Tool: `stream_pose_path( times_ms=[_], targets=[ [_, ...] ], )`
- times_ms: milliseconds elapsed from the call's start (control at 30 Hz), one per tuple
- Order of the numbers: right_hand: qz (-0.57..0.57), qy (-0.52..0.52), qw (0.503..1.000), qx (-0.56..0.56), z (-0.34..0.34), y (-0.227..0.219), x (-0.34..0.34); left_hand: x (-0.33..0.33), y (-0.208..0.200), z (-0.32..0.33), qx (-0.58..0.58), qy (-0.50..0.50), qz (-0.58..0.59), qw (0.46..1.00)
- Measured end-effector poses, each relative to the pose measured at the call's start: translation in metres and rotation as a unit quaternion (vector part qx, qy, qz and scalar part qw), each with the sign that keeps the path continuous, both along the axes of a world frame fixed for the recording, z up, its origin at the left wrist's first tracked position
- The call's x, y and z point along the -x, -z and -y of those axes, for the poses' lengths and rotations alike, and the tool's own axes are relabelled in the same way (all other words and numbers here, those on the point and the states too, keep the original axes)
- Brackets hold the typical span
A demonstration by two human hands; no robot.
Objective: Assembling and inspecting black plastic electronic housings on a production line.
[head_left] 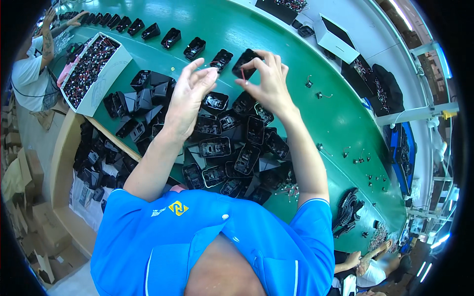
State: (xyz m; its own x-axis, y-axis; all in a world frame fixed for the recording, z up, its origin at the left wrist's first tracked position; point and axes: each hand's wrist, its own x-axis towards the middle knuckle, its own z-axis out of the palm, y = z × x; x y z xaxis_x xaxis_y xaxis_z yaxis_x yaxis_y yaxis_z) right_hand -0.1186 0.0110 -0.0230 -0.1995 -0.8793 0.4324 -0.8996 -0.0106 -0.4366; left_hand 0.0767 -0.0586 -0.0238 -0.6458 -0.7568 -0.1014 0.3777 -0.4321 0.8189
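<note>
My right hand [270, 84] grips a black plastic housing [243, 65] between thumb and fingers, lifted above the green table. A short red wire [243, 74] shows at the housing, near the thumb. My left hand [190, 96] is raised beside it, fingers loosely stretched and apart, with nothing visible in them. Just beyond the left fingertips, another black housing [223, 57] with thin wires stands at the near end of a long curved row. Below both hands lies a heap of open black housings [216, 147], some with metal parts inside.
A white box [116, 69] full of small wired parts stands at left, above a bin of black housings [96, 160]. Loose wired parts [320, 94] lie on the green table [316, 123] at right. Co-workers [34, 69] sit at far left and lower right.
</note>
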Motion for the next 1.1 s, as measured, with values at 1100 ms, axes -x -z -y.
stream_pose_path(
  times_ms=[1100],
  targets=[
    [-0.099,0.372,0.916,-0.113,-0.069,0.116,0.193,0.082,0.038,0.027,0.681,0.236,0.396,0.569]
  ],
)
